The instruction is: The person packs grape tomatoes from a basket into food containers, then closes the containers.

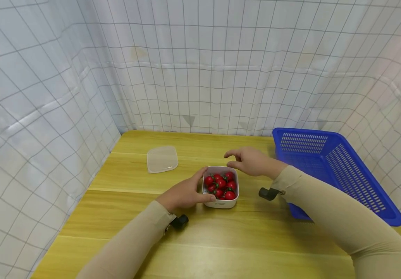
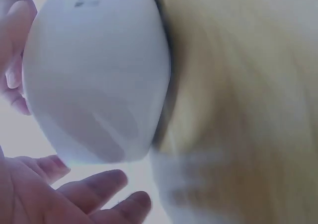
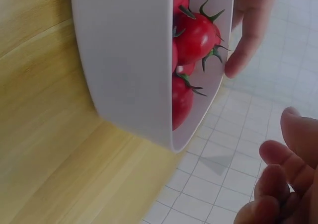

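Note:
A white square container holds several red cherry tomatoes with green stems. My left hand is at its left side, holding it between the thumb at the front rim and the index finger at the back corner; the other fingers spread loosely in the left wrist view. Just beyond the container's right back corner hovers my right hand, apart from it, with loosely bent fingers and nothing held. In the right wrist view, a tomato shows over the container's wall.
A clear, flat lid lies on the wooden table, at the back left. On the right stands a blue perforated basket, partly behind my right forearm. Gridded white sheeting encloses the table's back and sides.

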The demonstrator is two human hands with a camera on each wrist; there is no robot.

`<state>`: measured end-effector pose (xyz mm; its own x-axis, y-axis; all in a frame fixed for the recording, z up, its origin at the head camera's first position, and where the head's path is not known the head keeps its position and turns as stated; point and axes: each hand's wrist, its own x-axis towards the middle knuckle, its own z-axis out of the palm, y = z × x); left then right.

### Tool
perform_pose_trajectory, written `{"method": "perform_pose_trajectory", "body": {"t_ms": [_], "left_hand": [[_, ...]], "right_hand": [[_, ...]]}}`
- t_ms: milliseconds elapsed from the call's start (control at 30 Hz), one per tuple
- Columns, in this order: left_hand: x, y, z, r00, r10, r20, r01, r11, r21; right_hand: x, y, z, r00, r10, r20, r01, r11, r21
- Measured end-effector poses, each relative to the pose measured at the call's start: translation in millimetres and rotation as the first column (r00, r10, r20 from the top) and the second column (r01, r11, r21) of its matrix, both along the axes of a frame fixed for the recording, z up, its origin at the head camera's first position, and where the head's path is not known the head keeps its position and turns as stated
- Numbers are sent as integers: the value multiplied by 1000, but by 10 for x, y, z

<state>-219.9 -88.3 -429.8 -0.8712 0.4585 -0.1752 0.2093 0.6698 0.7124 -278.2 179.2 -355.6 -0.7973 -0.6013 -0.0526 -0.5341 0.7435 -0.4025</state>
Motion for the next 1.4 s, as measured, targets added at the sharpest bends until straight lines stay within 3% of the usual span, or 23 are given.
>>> {"method": "perform_pose_trajectory", "body": {"t_ms": [167,400,667,767,933,1167,1400], "left_hand": [[-83,-183,108,998,41,-45,-42,999,-21],[-262,-598,332,979,76,-189,-95,991,-94],[-515,-1171,429,954,173,-245,-228,949,-219],[-609,-1346,410,951,188,-245,-250,935,-253],[-692,-1570,360,963,180,-202,-232,934,-272],[-713,-1747,272,978,164,-129,-196,933,-301],[-736,-1872,114,978,192,-85,-210,924,-321]], "right_hand": [[-11,-109,29,999,-4,-46,2,999,-42],[-71,-343,74,998,-2,-64,0,1000,-30],[-199,-854,140,998,36,-44,-37,999,-29],[-264,-1074,165,999,47,-10,-47,999,-21],[-407,-1406,132,998,53,37,-55,998,37],[-590,-1733,-99,989,14,149,-29,994,105],[-652,-1955,-291,981,-22,195,-4,991,135]]}}
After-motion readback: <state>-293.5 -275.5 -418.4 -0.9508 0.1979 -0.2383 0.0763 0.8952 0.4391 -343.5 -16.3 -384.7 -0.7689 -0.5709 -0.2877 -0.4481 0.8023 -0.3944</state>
